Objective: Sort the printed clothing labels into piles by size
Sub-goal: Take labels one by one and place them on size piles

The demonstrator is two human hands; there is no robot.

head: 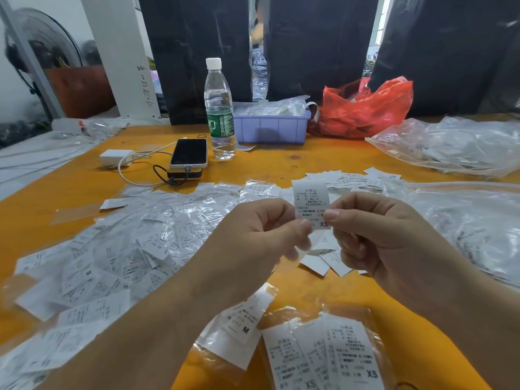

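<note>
Orange table fills the view, with a dark plastic-covered wall of goods behind it. Above the middle of the table, both hands hold up one label; it stands upright, its long axis running away from the person, and the letters XS show at its lower end. The left hand pinches this lower end between thumb and forefinger, and the right hand pinches the right edge in the same way; the other fingers of both hands are curled under. Directly below the wrists, at the near edge, lies the XS pile on a clear bag, with a small M pile just beside it on the left. I judge the label belongs on the XS pile, so the move goes down and toward the person, and the right hand is nearer to it. A big loose heap of unsorted labels covers the left side, and more bags lie at the right. Farther back stand a bottle, a phone and a tray.
</note>
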